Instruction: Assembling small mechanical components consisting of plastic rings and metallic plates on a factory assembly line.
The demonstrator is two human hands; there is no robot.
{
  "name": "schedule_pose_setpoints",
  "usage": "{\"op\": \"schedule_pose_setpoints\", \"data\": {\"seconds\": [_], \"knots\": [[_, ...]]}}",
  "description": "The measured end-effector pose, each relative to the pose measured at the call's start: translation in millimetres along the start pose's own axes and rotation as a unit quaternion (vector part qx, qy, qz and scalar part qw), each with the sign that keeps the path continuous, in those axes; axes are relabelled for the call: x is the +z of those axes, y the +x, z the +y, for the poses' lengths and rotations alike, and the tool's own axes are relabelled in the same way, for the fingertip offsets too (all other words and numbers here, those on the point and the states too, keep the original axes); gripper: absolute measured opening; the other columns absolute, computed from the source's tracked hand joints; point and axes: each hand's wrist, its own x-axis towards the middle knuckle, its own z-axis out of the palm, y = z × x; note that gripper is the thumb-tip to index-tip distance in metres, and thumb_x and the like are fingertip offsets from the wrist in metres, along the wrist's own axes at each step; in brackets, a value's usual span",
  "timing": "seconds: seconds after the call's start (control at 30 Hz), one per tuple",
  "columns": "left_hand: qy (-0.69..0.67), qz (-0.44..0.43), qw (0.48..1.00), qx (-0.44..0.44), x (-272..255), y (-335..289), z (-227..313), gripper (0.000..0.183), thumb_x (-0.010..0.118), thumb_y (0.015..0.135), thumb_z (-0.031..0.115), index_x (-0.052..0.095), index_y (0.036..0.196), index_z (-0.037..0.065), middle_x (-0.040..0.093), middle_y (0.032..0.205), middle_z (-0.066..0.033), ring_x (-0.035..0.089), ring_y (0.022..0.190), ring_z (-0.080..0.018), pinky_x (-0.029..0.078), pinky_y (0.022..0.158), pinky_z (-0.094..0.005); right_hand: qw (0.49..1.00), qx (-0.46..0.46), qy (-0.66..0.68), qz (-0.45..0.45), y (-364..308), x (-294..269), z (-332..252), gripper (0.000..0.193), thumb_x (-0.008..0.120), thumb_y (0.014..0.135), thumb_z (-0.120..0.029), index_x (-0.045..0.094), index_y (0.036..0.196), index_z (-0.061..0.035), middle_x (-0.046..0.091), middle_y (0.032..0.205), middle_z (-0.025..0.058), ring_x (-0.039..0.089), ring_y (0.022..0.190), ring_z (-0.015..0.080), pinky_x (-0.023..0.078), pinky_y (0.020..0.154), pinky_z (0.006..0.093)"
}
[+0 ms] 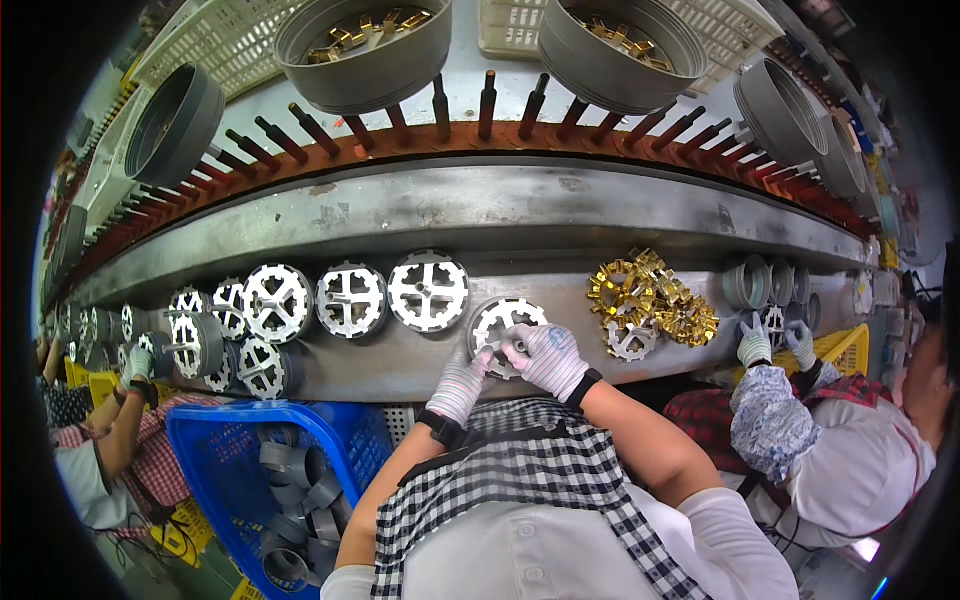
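In front of me on the metal bench lies a round grey ring with a white toothed, spoked insert (509,318). My left hand (461,388), in a white knit glove, is closed at its lower left edge. Over its lower right side, my right hand (550,361) has thumb and fingers drawn together in a pinch. Something small and grey shows at those fingertips, too small to name. Just beyond, to the left, stands another spoked ring (428,291). A heap of shiny brass-coloured clips (655,297) lies to the right, with a loose white spoked insert (631,342) at its front.
More spoked rings (277,303) line the bench to the left. A blue basket (345,440) holding grey rings stands by my left arm. Behind the bench runs a row of upright pegs (487,105) below large grey tubs (362,75). A co-worker's gloved hands (755,343) work at right; another co-worker is at left.
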Motion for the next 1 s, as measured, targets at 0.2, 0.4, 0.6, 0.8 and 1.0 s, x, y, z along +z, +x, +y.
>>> {"op": "schedule_pose_setpoints", "data": {"seconds": [0.2,0.4,0.6,0.8,1.0], "knots": [[-0.06,0.014,0.998,0.0,-2.9,2.2,-5.7,0.064,0.05,0.097,0.013,0.015,0.15,0.023,0.044,0.135,-0.0092,0.055,0.106,-0.0208,0.055,0.079,-0.0344,0.999,-0.034,-0.008,-0.022,6.6,2.2,-1.3,0.031,0.052,0.089,-0.038,0.064,0.096,-0.01,0.067,0.085,0.0148,0.065,0.082,0.0333,0.051,0.073,0.0427],[-0.08,0.013,0.996,0.026,-4.1,7.9,-15.4,0.063,0.048,0.098,0.014,0.013,0.15,0.023,0.046,0.132,-0.0111,0.056,0.107,-0.0207,0.056,0.083,-0.0363,0.998,-0.043,0.051,0.007,10.7,7.9,2.2,0.025,0.056,0.087,-0.033,0.066,0.09,-0.01,0.067,0.076,0.0139,0.065,0.073,0.0331,0.052,0.067,0.0423],[-0.05,0.029,0.998,-0.016,-0.7,3.3,-10.5,0.06,0.044,0.1,0.018,0.012,0.15,0.02,0.047,0.131,-0.0128,0.057,0.108,-0.0209,0.056,0.084,-0.0364,0.996,-0.061,0.051,0.03,9.8,8.4,4.7,0.022,0.058,0.086,-0.031,0.066,0.091,-0.0111,0.067,0.076,0.0135,0.065,0.072,0.0324,0.052,0.067,0.0414],[-0.068,0.037,0.997,-0.007,-0.5,9.1,-19.5,0.059,0.044,0.1,0.014,0.014,0.15,0.02,0.049,0.129,-0.0126,0.057,0.107,-0.0214,0.055,0.083,-0.0353,0.995,-0.089,0.025,0.037,10.2,10.0,7.6,0.021,0.059,0.087,-0.029,0.066,0.093,-0.0105,0.067,0.08,0.0123,0.065,0.075,0.0323,0.052,0.068,0.0404],[0.044,0.065,0.996,0.044,-19.3,38.1,-50.1,0.063,0.047,0.096,0.006,0.018,0.149,0.023,0.049,0.129,-0.0094,0.056,0.105,-0.0215,0.055,0.08,-0.0376,0.995,-0.073,0.062,0.006,18.1,16.2,11.3,0.022,0.063,0.08,-0.027,0.063,0.096,-0.0118,0.066,0.084,0.0121,0.065,0.079,0.0324,0.051,0.071,0.0411]]}}
